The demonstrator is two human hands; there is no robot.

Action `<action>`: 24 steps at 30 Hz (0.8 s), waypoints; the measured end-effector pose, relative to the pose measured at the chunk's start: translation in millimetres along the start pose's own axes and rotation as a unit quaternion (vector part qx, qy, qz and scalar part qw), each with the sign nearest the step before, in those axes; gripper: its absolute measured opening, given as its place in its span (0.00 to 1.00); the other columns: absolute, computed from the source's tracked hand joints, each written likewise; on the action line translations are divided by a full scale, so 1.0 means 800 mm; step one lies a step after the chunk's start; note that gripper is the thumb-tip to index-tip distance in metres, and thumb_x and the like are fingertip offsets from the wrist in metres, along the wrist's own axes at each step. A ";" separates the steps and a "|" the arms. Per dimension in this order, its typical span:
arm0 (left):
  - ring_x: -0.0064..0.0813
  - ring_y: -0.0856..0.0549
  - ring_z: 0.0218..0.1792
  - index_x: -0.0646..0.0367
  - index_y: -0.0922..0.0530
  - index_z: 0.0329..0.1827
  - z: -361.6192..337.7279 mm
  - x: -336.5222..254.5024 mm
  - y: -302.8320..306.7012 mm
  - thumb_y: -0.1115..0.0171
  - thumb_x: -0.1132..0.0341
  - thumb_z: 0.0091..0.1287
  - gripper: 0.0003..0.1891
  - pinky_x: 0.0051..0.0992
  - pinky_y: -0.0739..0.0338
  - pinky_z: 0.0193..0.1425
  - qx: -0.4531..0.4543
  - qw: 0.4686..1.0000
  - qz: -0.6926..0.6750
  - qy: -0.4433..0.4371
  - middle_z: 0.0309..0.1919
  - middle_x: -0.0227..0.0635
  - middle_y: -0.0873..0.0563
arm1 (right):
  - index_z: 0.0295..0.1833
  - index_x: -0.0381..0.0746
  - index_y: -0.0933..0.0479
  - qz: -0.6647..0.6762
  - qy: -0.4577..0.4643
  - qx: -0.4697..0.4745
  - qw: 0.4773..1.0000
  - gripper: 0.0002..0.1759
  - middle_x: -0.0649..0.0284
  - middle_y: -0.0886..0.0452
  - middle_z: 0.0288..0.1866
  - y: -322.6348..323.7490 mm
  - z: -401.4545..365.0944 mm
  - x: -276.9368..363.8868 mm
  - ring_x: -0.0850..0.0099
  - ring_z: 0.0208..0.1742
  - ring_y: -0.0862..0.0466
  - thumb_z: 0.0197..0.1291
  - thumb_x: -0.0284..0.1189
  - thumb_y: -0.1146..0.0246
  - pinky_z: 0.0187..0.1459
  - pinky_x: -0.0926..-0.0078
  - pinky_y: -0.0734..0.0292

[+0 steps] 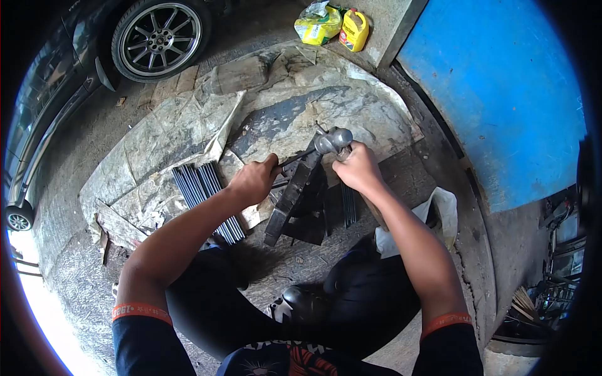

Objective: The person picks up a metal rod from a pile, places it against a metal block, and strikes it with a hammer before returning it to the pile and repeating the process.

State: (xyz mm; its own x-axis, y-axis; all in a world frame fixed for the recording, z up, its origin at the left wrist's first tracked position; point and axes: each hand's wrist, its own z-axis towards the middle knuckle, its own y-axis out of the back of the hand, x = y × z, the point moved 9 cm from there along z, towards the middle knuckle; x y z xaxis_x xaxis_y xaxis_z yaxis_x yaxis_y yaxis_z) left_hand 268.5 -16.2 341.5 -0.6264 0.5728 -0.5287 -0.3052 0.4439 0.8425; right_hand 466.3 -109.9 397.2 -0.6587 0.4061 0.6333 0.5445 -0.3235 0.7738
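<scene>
My left hand is closed around a dark metal rod that slants up toward the hammer head. My right hand grips a hammer close below its rounded steel head. That head overlaps the rod's far end, right over the top of a long dark metal block. The block stands on the ground between my hands. To the left, a row of dark rods lies partly behind my left forearm. A smaller bunch of rods lies under my right wrist.
A worn, dirty sheet covers the ground ahead. Beyond it are a car wheel, a yellow bag and a yellow jug. A blue panel stands at right. White cloth lies beside my right forearm.
</scene>
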 end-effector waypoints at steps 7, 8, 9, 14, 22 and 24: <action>0.56 0.17 0.38 0.59 0.23 0.44 0.000 0.007 -0.010 0.55 0.55 0.74 0.17 0.48 0.25 0.45 0.035 0.999 0.006 0.018 0.32 0.54 0.16 | 0.40 0.36 0.25 0.206 0.199 -0.179 0.941 0.10 0.69 0.22 0.26 0.110 -0.038 0.093 0.77 0.25 0.24 0.49 0.21 0.36 0.28 0.73 0.27; 0.56 0.17 0.38 0.60 0.22 0.43 0.000 0.006 -0.009 0.54 0.55 0.74 0.17 0.48 0.25 0.45 0.029 0.999 -0.009 0.011 0.32 0.54 0.16 | 0.40 0.36 0.25 0.208 0.198 -0.177 0.941 0.10 0.69 0.22 0.26 0.103 -0.037 0.085 0.77 0.25 0.24 0.49 0.21 0.36 0.28 0.73 0.27; 0.56 0.17 0.38 0.60 0.22 0.43 0.001 0.008 -0.008 0.54 0.55 0.74 0.17 0.48 0.25 0.45 0.030 0.999 -0.007 0.013 0.32 0.54 0.16 | 0.39 0.37 0.25 0.170 0.227 -0.215 0.935 0.09 0.69 0.22 0.25 0.098 -0.040 0.079 0.76 0.24 0.24 0.49 0.21 0.36 0.28 0.74 0.27; 0.58 0.18 0.40 0.65 0.22 0.37 0.002 0.000 -0.008 0.53 0.57 0.73 0.19 0.48 0.25 0.46 0.013 0.999 -0.053 0.005 0.32 0.57 0.17 | 0.40 0.31 0.21 -0.018 -0.008 -0.033 0.999 0.17 0.43 0.17 0.36 -0.018 0.017 -0.035 0.48 0.42 0.16 0.45 0.30 0.33 0.45 0.56 0.21; 0.58 0.18 0.42 0.65 0.21 0.38 0.004 0.000 -0.010 0.53 0.57 0.73 0.19 0.47 0.26 0.48 0.008 0.997 -0.074 0.001 0.33 0.58 0.17 | 0.42 0.35 0.21 0.070 0.033 -0.064 0.995 0.14 0.48 0.16 0.36 0.003 0.001 -0.003 0.51 0.41 0.16 0.48 0.27 0.33 0.43 0.61 0.21; 0.58 0.18 0.41 0.65 0.21 0.39 0.004 0.005 -0.012 0.53 0.57 0.73 0.19 0.47 0.26 0.48 0.013 0.998 -0.065 0.002 0.33 0.58 0.17 | 0.41 0.35 0.21 0.018 0.006 -0.038 0.999 0.14 0.49 0.16 0.35 -0.010 0.010 -0.014 0.52 0.39 0.15 0.48 0.27 0.33 0.43 0.62 0.21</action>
State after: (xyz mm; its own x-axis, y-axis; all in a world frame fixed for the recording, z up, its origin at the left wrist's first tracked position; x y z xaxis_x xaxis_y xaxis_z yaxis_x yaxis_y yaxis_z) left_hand 271.1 -15.7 330.6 -0.5864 0.5062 -0.6323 -0.3646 0.5321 0.7641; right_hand 473.3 -105.1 383.6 -0.6463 0.3829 0.6600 0.5274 -0.4010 0.7490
